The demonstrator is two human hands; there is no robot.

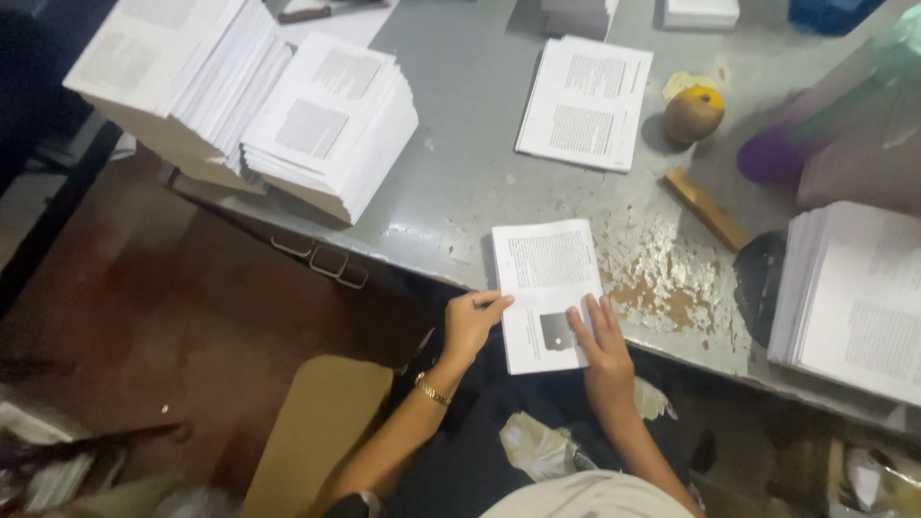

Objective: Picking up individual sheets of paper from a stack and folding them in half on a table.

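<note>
Seated at a worn grey metal table (480,182), a person works a small folded booklet (547,288) that overhangs the near edge of the tabletop. Left hand (470,321), a gold bracelet (432,389) at its wrist, pinches the booklet's left edge between thumb and curled fingers; right hand (602,345) lies flat on the lower right corner, fingers stretched out and close together, pressing the paper down beside a dark printed square. Beyond the booklet, toward the far side, rests a single printed sheet set (585,101); to its right sits a round brown-and-yellow fruit (693,113) (its kind is hard to tell). Right of the booklet, past a patch of flaked paint (662,278), lies a wooden strip (707,208), and farther right a thick stack of printed pages (854,297). Far left of the booklet, two tall leaning stacks of white booklets (331,125) crowd the table's corner.
</note>
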